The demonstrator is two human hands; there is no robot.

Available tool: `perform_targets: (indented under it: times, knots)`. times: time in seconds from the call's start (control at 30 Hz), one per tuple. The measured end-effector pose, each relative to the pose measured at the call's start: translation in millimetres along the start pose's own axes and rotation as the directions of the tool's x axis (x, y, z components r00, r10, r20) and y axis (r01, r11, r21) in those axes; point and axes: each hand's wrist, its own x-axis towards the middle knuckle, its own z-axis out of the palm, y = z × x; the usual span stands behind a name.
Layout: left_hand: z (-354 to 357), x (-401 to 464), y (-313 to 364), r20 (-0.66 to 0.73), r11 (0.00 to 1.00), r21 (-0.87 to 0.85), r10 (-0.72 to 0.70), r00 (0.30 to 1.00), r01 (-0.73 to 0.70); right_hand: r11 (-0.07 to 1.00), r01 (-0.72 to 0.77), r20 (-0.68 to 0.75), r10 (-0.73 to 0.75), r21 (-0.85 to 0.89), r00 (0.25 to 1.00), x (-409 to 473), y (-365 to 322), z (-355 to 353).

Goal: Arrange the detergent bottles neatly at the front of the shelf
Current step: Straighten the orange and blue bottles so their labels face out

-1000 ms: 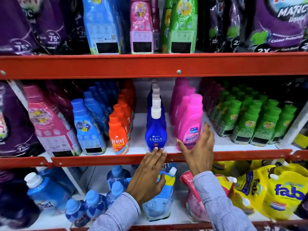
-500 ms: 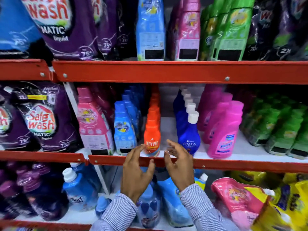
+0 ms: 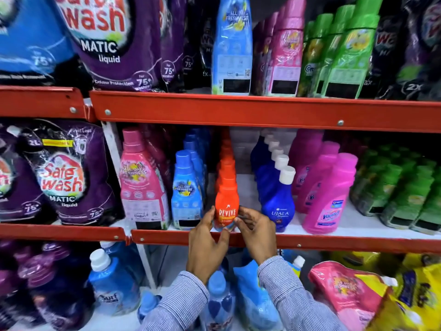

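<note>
An orange Revive bottle (image 3: 226,201) stands at the front edge of the middle shelf (image 3: 310,242), heading a row of orange bottles. My left hand (image 3: 206,244) cups its left side and my right hand (image 3: 256,235) pinches its right side, fingertips on the label. To its right stands a dark blue Ujala bottle (image 3: 278,201) with a white cap, then a pink Vanish bottle (image 3: 330,197). To its left are a light blue bottle (image 3: 187,189) and a taller pink bottle (image 3: 140,180).
Green bottles (image 3: 401,187) fill the shelf's right end. Purple Safe Wash pouches (image 3: 69,173) stand left of the white upright. The upper shelf (image 3: 238,111) carries pouches and tall bottles. Below are blue bottles (image 3: 114,283) and pink and yellow pouches (image 3: 353,290).
My view has swung left along the shelf. Both hands moved from the blue and pink bottles to the orange Revive bottle and closed around its base.
</note>
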Motion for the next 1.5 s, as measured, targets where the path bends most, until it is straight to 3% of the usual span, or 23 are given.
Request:
perform_targets:
  times: [0.7,0.77,0.93,1.1,1.37,1.5]
  knots:
    - [4,-4,-9,-0.005,0.999,-0.023,-0.029,1.000,0.029,0.999,-0.016,0.007,0.015,0.047,1.000,-6,-2,-1]
    - [14,-13,6,-0.065,0.999,-0.032,-0.028,0.998,0.026,0.997,-0.007,-0.051,0.011,0.079,0.999,-12,3,-21]
    - [31,-26,38,-0.199,0.988,-0.072,0.122,0.972,-0.139,0.993,0.101,-0.314,-0.077,0.060,0.946,-30,15,-62]
    - [53,-21,48,-0.017,0.988,-0.108,0.109,0.994,-0.110,0.997,0.071,-0.446,-0.060,0.007,0.893,-20,23,-83]
    - [80,-6,59,0.165,0.992,-0.126,0.020,0.986,0.001,0.999,0.012,-0.217,-0.024,-0.053,0.976,3,34,-105]
    - [82,-3,58,0.204,0.984,-0.171,-0.006,0.979,0.041,0.998,0.018,-0.188,-0.028,-0.052,0.982,6,37,-109]
